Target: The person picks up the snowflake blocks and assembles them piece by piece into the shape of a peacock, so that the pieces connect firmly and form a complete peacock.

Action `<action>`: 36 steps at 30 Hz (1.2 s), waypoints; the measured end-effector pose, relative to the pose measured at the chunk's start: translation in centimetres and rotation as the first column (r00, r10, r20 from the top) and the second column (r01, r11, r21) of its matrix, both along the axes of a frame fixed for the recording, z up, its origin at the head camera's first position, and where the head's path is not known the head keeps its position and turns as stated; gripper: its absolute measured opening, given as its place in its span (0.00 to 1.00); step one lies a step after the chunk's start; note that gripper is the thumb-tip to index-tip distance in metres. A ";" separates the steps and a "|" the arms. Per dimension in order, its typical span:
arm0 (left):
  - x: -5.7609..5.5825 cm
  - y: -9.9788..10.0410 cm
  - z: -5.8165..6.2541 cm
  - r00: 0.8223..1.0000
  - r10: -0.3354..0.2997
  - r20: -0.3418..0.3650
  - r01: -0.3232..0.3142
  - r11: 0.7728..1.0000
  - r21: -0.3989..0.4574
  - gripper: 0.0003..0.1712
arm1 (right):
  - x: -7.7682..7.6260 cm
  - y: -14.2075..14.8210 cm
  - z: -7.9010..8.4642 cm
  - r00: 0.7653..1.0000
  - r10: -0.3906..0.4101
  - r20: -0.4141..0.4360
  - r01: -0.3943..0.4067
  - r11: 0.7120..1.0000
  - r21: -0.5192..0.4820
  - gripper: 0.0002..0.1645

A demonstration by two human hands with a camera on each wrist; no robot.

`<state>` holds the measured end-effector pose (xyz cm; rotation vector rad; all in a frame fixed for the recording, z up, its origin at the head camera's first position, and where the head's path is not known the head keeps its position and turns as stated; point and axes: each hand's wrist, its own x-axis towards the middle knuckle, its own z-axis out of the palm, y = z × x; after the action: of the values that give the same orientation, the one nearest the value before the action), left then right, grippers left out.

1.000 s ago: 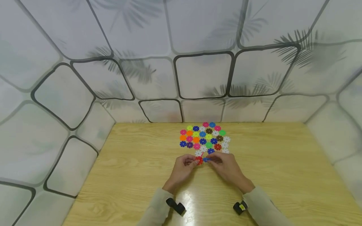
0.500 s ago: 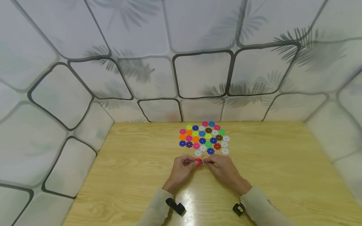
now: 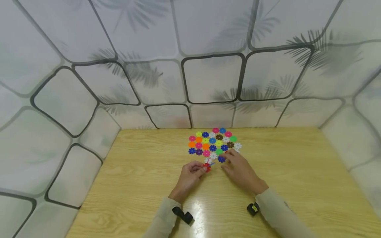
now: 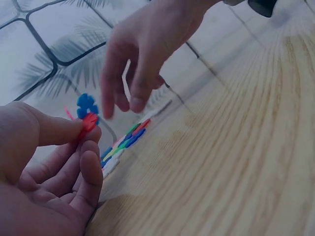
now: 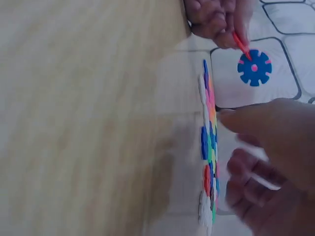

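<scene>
My left hand [image 3: 190, 177] pinches a red notched plastic disc [image 4: 89, 123] between thumb and forefinger. A blue disc [image 5: 256, 78] is slotted into the red one, and a pink disc [image 4: 68, 113] sticks up behind them. My right hand [image 3: 241, 172] holds nothing, its fingers loosely bent. Its fingertips hover over the near side of the flat disc group, beside a dark blue disc [image 3: 221, 159] and a green disc [image 3: 219, 151]. The hand covers part of the discs on the right.
Several more loose discs lie flat in rows, among them an orange disc [image 3: 191, 144] and a white disc [image 3: 237, 145]. The wooden table [image 3: 134, 185] meets a patterned cloth wall [image 3: 212, 115] behind them.
My right hand has let go of the blue disc, now joined to the red one, and moved forward over the flat discs. The left hand has shifted slightly left.
</scene>
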<state>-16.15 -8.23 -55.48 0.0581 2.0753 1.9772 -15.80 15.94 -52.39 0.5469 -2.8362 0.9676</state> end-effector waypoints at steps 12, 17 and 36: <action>0.0 -0.1 -0.3 1.000 0.012 0.003 -0.012 1.000 0.017 0.10 | -1.2 -0.2 -0.8 0.998 0.000 0.070 -0.007 0.995 0.097 0.06; 0.1 -0.2 -0.4 1.000 0.001 -0.019 -0.001 1.000 0.013 0.10 | -0.5 -0.3 -0.2 0.986 0.054 0.160 -0.053 0.999 -0.013 0.12; 0.1 0.0 -0.2 0.998 0.024 -0.049 -0.022 0.999 0.045 0.12 | 2.5 -2.9 0.4 0.994 -0.003 -0.109 -0.028 0.958 -0.284 0.07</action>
<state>-16.00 -8.20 -55.70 0.0939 2.0710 2.0562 -13.31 13.05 -52.02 0.5641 -2.5389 1.2794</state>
